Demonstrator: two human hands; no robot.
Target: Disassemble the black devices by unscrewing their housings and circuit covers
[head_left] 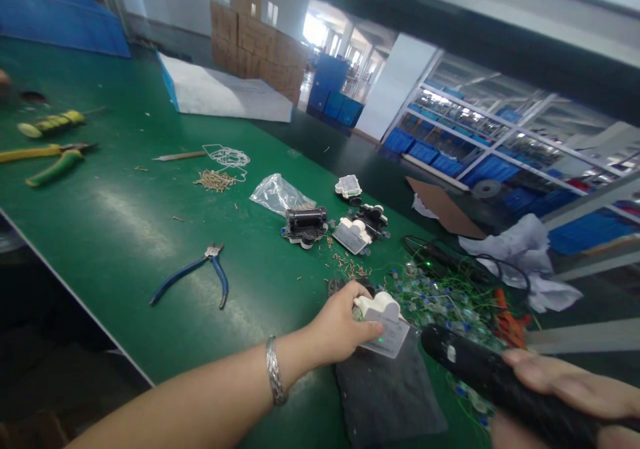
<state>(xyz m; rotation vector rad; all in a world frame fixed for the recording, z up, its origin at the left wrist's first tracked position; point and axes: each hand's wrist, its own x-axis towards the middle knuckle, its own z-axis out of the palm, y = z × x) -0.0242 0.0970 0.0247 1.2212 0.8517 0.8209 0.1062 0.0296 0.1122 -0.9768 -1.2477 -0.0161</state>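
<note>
My left hand (337, 326) grips a white plastic housing (390, 342) with a cloud-shaped edge, thumb across its flat labelled face. A black foam pad (390, 396) lies under it. On the right, my right hand (565, 382) is wrapped around a black electric screwdriver (480, 362), slightly blurred. Its thin tip points at the housing's right edge; I cannot tell whether they touch. Behind my left hand are small brass screws (350, 266), a black housing half (306, 226) and more white housings (353, 234).
Blue-handled cutters (213, 256) lie on the green table (125, 249). Farther left are pliers (60, 156) and a yellow screwdriver (53, 124). A plastic bag (280, 194) and screw pile (216, 180) sit mid-table. Tangled green wires with small parts (440, 302) spread right, near orange-handled tool (507, 322).
</note>
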